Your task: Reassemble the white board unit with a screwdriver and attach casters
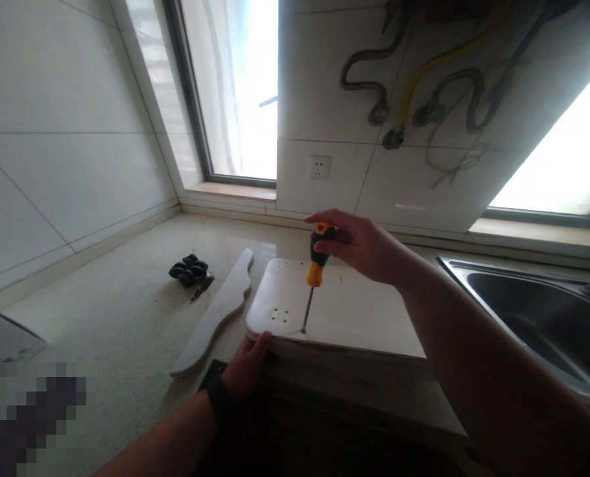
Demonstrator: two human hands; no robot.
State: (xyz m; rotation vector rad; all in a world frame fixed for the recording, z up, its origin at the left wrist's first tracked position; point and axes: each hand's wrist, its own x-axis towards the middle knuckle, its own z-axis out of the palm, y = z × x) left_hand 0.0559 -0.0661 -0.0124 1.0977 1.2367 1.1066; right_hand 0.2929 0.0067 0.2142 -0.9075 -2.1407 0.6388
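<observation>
A pale wooden board (354, 311) with small drilled holes lies on the stone counter (126, 311). My right hand (357, 245) is closed round the orange and black handle of a screwdriver (315, 268), held nearly upright with its tip on the board near the front left corner. My left hand (247, 364), with a dark band on the wrist, grips the board's near left corner, thumb on top.
A curved wooden strip (215, 315) lies left of the board. Black caster wheels (189, 270) and small hardware sit further left. A steel sink (538, 318) is at the right. A white box corner (1, 338) shows at the far left. Hoses hang on the tiled wall.
</observation>
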